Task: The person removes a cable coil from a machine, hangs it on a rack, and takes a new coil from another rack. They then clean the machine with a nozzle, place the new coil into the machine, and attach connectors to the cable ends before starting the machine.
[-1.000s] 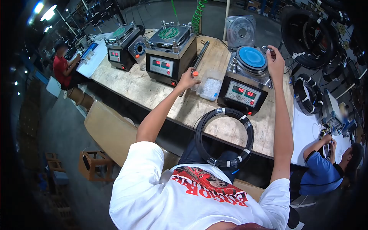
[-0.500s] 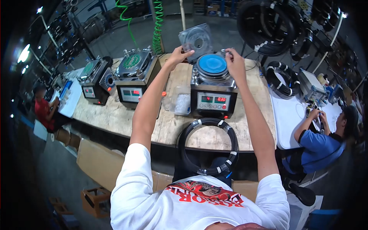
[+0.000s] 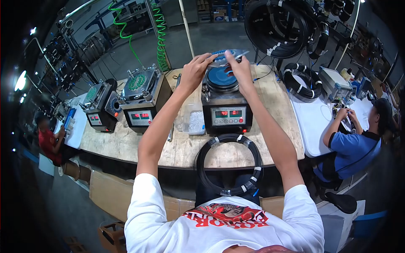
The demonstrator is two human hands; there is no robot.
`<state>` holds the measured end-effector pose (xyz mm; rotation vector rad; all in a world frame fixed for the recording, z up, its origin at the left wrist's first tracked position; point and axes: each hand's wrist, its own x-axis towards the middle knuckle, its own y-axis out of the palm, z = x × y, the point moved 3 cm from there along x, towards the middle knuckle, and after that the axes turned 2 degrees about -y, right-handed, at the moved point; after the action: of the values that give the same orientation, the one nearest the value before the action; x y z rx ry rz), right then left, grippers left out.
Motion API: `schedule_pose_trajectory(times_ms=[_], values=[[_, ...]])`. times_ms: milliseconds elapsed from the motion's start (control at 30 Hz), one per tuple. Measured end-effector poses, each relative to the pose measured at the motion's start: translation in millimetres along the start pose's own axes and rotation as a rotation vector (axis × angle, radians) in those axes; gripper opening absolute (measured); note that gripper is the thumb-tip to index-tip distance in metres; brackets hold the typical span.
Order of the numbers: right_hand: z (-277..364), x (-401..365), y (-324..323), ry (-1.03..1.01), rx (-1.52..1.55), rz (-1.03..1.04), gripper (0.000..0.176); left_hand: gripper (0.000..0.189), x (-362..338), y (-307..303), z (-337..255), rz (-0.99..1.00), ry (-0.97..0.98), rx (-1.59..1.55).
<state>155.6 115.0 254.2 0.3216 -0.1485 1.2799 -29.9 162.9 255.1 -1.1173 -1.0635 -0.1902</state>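
Observation:
Both hands are raised over the nearest machine, which has a round blue pad on top and a lit red display. My left hand grips the left side of a square metal plate with blue parts along it, tilted above the pad. At the plate's right side, my right hand has its thumb and fingers closed on the edge. A coil of black cable with white ties hangs at the table's front edge, by my lap.
Two similar machines with green parts stand left. A clear tray holds small clear pieces. Co-workers sit at both sides, one in blue, one in red. More cable coils lie at right.
The plate has gone from nearly upright to flatter above the pad. My right hand has moved left from the machine's side onto the plate. The view has shifted a little.

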Motion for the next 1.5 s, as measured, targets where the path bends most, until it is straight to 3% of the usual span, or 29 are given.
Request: schedule_pose_trajectory(times_ms=[100, 133, 233, 267, 300, 333, 400, 467, 567, 833, 867, 967, 1000, 1233, 1367, 1467, 1500], values=[[-28, 20, -5, -0.079, 0.293, 0.015, 0.027, 0.078, 10, -10, -5, -0.073, -0.009, 0.118], [-32, 28, -12, -0.117, 0.31, 0.138, 0.037, 0.086, 9, -1, 5, 0.009, -0.123, -0.064], [-40, 44, -36, -0.115, 0.167, 0.243, 0.051, 0.109, 0, 20, 30, 0.244, -0.445, -0.519], [-41, 50, -43, -0.054, 0.185, 0.28, 0.075, 0.115, -1, 18, 34, 0.311, -0.537, -0.611], [-41, 52, -50, -0.015, 0.172, 0.276, 0.077, 0.121, -1, 17, 38, 0.379, -0.628, -0.703], [-42, 52, -56, 0.027, 0.161, 0.271, 0.08, 0.109, -6, 27, 49, 0.36, -0.733, -0.707], [-46, 55, -64, 0.075, 0.183, 0.293, 0.093, 0.095, -13, 37, 60, 0.317, -0.71, -0.74], [-50, 60, -77, 0.028, -0.016, 0.331, 0.094, 0.076, -20, 44, 62, 0.271, -0.687, -0.835], [-56, 59, -85, 0.02, -0.132, 0.32, 0.092, 0.075, -21, 35, 44, 0.311, -0.702, -0.938], [-74, 52, -98, 0.121, -0.131, 0.324, 0.091, 0.08, -42, 53, 41, 0.312, -0.774, -0.873], [-77, 52, -98, 0.139, -0.126, 0.331, 0.091, 0.091, -45, 54, 46, 0.39, -0.781, -0.84], [-82, 56, -106, 0.189, -0.159, 0.345, 0.088, 0.107, -50, 53, 43, 0.208, -0.762, -0.736], [-80, 56, -105, 0.203, -0.198, 0.343, 0.087, 0.12, -50, 57, 50, 0.295, -0.803, -0.73], [-82, 46, -100, 0.325, -0.044, 0.347, 0.084, 0.126, -60, 63, 53, 0.271, -0.813, -0.738], [-91, 50, -105, 0.331, -0.216, 0.377, 0.084, 0.098, -63, 73, 57, 0.199, -0.574, -0.642], [-84, 53, -109, 0.262, -0.519, 0.438, 0.085, 0.082, -50, 53, 40, 0.445, -0.493, -0.866], [-75, 47, -111, 0.209, -0.477, 0.455, 0.084, 0.081, -46, 42, 36, 0.513, -0.535, -0.916]])
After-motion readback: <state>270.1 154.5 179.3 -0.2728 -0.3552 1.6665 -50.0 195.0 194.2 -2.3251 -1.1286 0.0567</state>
